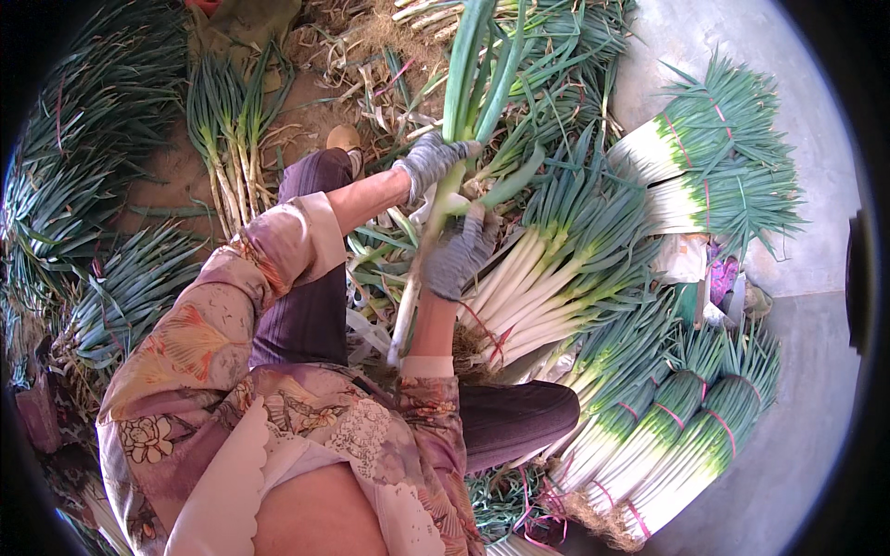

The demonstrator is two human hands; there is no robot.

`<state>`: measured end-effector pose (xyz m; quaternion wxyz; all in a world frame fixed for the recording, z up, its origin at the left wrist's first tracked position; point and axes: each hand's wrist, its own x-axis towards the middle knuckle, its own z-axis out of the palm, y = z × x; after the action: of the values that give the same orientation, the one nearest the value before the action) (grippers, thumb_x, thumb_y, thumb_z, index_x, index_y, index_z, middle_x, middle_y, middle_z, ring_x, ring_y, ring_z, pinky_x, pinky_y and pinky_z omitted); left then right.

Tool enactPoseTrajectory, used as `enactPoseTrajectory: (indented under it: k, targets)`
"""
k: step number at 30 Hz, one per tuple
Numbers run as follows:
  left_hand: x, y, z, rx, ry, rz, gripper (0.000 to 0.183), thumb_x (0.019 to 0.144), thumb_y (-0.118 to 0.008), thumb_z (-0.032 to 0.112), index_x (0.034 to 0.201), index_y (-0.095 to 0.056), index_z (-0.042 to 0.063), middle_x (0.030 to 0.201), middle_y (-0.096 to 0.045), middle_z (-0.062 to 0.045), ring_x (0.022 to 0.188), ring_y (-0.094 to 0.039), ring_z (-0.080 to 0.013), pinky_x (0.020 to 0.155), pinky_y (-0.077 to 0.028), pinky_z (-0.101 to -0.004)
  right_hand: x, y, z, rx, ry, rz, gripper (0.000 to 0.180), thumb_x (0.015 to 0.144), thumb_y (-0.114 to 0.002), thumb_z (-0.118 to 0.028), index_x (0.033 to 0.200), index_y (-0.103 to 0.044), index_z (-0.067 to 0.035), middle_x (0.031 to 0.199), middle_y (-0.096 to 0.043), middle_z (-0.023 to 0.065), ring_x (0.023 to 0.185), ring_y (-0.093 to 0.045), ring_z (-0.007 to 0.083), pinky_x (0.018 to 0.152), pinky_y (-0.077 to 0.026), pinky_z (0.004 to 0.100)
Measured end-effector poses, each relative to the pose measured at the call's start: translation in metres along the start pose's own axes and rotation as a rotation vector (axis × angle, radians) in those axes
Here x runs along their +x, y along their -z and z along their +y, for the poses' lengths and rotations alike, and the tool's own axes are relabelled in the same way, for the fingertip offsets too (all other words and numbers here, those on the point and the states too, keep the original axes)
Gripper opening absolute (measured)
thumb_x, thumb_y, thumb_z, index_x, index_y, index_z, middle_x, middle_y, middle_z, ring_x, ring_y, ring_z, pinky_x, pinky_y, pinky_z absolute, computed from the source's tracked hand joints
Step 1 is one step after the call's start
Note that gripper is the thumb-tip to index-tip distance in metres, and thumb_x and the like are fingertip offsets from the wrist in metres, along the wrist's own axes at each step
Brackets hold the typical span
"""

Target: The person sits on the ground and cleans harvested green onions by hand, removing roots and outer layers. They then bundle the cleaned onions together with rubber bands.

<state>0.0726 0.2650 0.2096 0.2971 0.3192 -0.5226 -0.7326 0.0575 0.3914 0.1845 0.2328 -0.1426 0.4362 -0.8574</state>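
Both my hands wear grey knitted gloves. My left hand is closed around the upper stem of a large green onion, just below where its broad leaves spread upward. Lower down, my right hand is at the same stalk, by a pale outer leaf that bends away to the right; its fingertips are partly hidden, so its hold is unclear. The white lower end of the stalk slants down towards my lap. Right beside my right hand lies a pile of cleaned green onions with white stems and a red tie near the roots.
Bundles of green onions with pink ties lie at the right and lower right. Uncleaned green onions are heaped at the left, with a small bunch nearer. Peeled leaves and root scraps cover the ground ahead.
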Motion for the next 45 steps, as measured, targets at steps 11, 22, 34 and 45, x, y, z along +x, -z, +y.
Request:
enactPoseTrajectory:
  k: [11,22,34,45]
  targets:
    - [0.021,0.022,0.059,-0.370,-0.123,0.093,0.031,0.081,-0.061,0.030,0.085,-0.050,0.001,0.057,-0.053,-0.006,0.046,-0.055,-0.0170,0.041,-0.048,-0.0290,-0.097,0.100,-0.081,-0.983,-0.022,-0.187,0.033,0.078,-0.065,-0.022,0.098,-0.051,0.000,0.080,-0.055,0.0128,0.066,-0.052,0.0246,0.059,-0.045,0.0309]
    - [0.076,0.098,0.091,-0.780,-0.240,0.144,0.035,0.081,-0.060,0.039,0.088,-0.050,0.007,0.059,-0.049,-0.002,0.043,-0.045,-0.0107,0.046,-0.046,-0.0286,-0.219,0.152,-0.185,-1.547,-0.445,-0.296,0.031,0.081,-0.061,-0.029,0.076,-0.052,0.000,0.051,-0.044,0.0101,0.047,-0.038,0.0147,0.044,-0.036,0.0287]
    - [0.058,0.132,0.075,-1.364,-0.310,-0.822,0.045,0.085,-0.051,0.042,0.091,-0.053,-0.002,0.056,-0.052,-0.001,0.041,-0.049,-0.0121,0.051,-0.045,-0.0280,-0.105,0.061,-0.166,-1.309,0.185,-0.095,0.039,0.079,-0.061,-0.020,0.107,-0.051,0.005,0.085,-0.057,0.0102,0.076,-0.054,0.0163,0.065,-0.045,0.0263]
    - [0.007,0.057,0.066,-0.916,-0.112,-0.189,0.056,0.081,-0.045,0.059,0.100,-0.054,0.007,0.077,-0.057,-0.009,0.062,-0.057,-0.0215,0.067,-0.051,-0.0404,-0.065,-0.011,-0.017,-0.447,-0.599,-0.511,0.034,0.084,-0.058,-0.025,0.109,-0.051,-0.003,0.066,-0.052,-0.0016,0.052,-0.047,0.0069,0.044,-0.039,0.0213]
